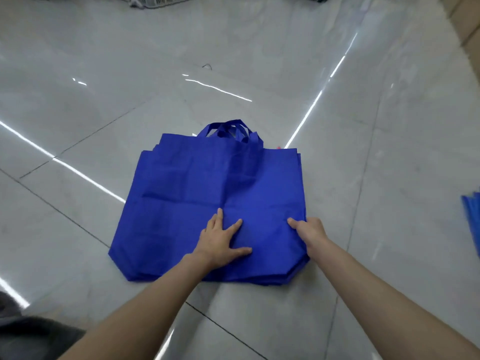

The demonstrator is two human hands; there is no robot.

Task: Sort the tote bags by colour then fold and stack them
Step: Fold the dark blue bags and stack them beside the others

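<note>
On the floor (259,61): blue tote bags (207,188) in a flat pile.
Left hand (220,242): spread flat, pressing on top.
Right hand (310,231): gripping the pile's right edge.

The stack of tote bags (207,183) lay on the floor (363,152) before me, handles (231,129) at the far side. My left fingers (235,226) rested on its near middle, my right fingers (294,223) gripped its right edge. A crate (166,0) stood far behind.

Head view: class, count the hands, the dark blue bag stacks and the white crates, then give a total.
Hands: 2, left hand and right hand
Dark blue bag stack: 1
White crate: 1
Total: 4
</note>
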